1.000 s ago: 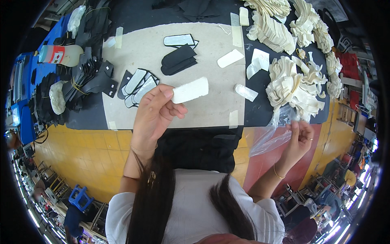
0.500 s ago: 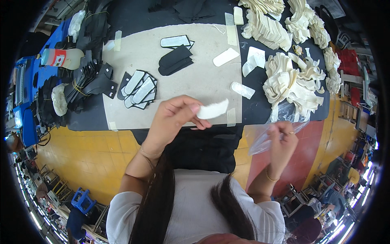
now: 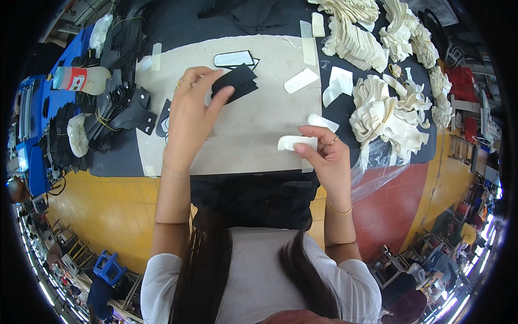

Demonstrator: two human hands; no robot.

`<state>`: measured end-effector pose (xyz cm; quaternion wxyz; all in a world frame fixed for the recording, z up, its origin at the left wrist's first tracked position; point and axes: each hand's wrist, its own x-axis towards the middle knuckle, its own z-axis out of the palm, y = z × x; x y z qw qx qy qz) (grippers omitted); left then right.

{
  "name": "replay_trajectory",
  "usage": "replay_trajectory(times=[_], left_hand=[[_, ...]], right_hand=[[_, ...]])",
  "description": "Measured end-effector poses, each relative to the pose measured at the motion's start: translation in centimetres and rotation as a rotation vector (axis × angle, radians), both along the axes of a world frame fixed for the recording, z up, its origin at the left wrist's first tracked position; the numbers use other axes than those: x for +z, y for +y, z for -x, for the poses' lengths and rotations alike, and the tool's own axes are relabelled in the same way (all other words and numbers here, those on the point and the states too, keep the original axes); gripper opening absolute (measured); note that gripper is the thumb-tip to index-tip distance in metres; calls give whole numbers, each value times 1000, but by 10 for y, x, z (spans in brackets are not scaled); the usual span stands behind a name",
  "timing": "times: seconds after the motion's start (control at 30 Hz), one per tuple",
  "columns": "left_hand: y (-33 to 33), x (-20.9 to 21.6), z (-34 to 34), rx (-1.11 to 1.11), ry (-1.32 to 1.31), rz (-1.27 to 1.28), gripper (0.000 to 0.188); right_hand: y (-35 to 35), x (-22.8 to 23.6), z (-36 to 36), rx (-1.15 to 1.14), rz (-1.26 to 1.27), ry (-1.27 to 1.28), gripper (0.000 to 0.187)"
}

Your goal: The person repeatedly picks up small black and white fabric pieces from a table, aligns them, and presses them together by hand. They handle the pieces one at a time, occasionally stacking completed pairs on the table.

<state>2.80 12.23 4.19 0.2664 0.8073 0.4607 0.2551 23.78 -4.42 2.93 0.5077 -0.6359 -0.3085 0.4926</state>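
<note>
My left hand (image 3: 195,102) is at the left end of a small pile of black fabric pieces (image 3: 240,83) with rounded ends. Its thumb lies against the near edge and the fingers close round the far side. In my right hand (image 3: 328,154), a white strip (image 3: 291,142) is pinched between thumb and fingers above the board's near right part. Just beyond that hand lies another white piece (image 3: 322,122). Behind the black pile sits a black-edged white pad (image 3: 233,58). My left hand and wrist mostly hide the similar pads near the board's left side.
A pale board (image 3: 253,121) is taped to the dark table. White fabric bundles (image 3: 377,105) and a clear plastic bag (image 3: 380,175) lie at the right. Black strap bundles (image 3: 121,102) and a bottle with a red label (image 3: 81,79) are at the left.
The white strip has passed from my left hand to my right. My left hand has moved away to the black pile; my right has come in from the plastic bag.
</note>
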Motion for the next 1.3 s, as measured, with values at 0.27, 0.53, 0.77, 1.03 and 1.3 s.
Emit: replay_trajectory(times=[0.27, 0.53, 0.77, 1.03, 1.3], left_hand=[[12, -31, -4, 48, 95, -95, 31], [-12, -9, -5, 50, -158, 227, 22], [-77, -23, -7, -219, 80, -38, 24], [-98, -42, 31, -300, 34, -158, 32], [-104, -46, 34, -320, 50, -181, 44]], right_hand=[[2, -15, 1, 6, -176, -138, 16], [0, -13, -5, -40, -156, -103, 12], [2, -15, 4, -121, -66, 26, 14], [20, -19, 26, 26, 142, -115, 20], [31, -13, 37, 111, 186, -284, 19]])
